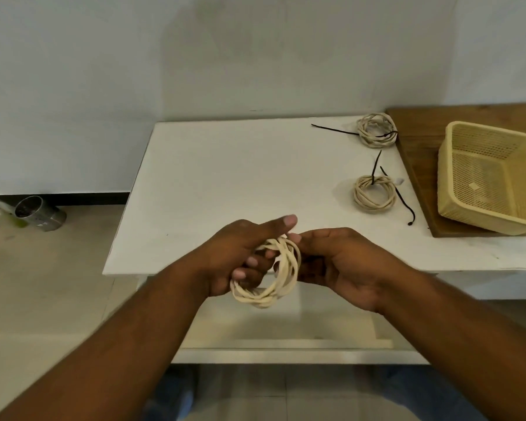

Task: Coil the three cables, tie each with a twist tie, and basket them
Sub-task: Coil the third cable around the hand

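Coiling of third cable under way, lower centre of frame: keep loops stacked even, tuck the loose end in, pinch the bundle firm so it can't spring open before a tie goes on. Left hand (240, 256) has fingers curled through the cream coil (268, 271), thumb stretched out over the top, clamped on it. Right hand (343, 265) palm-up, fingertips closed on coil's right side. Two tied coils, far one (376, 130) and near one (374, 192), lie on white table (225, 165) upper right; basket (489, 174) at right edge looks empty, tilted on wooden board (419, 165). No spare tie visible
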